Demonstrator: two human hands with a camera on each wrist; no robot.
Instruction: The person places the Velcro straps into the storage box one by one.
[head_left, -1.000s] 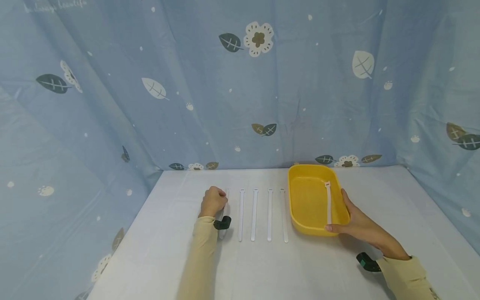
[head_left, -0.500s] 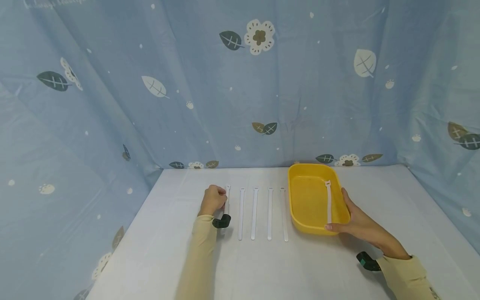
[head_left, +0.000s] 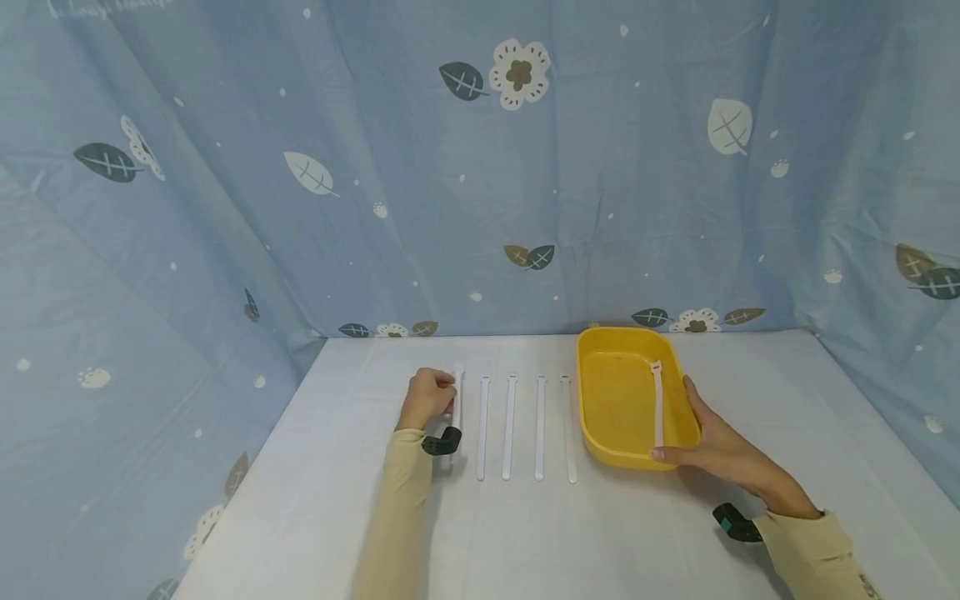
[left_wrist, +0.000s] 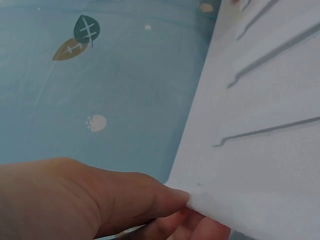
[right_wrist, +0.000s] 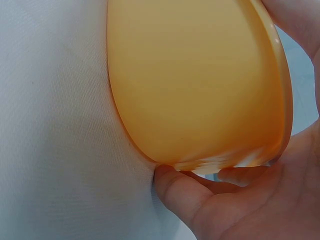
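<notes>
My left hand (head_left: 427,398) pinches a white cable tie strap (head_left: 458,408) between thumb and fingers, at the left end of a row. Its slotted head points toward the curtain, and the wrist camera hides part of its lower end. In the left wrist view the thumb (left_wrist: 172,199) presses on its white edge. My right hand (head_left: 708,446) grips a yellow plastic basin (head_left: 611,417) at its near right corner, thumb on the near rim. Inside that basin lies another white strap (head_left: 658,408). The right wrist view shows fingers curled against the basin's wall (right_wrist: 195,90).
Several more white straps (head_left: 483,429) lie parallel on the white tabletop (head_left: 510,533), between the left hand and the basin. A blue curtain (head_left: 420,208) with leaves and flowers hangs behind the table and along its sides.
My left hand has raised the leftmost strap off the table; more of its head end now shows beyond the fingers. My right hand and the basin stay in place.
</notes>
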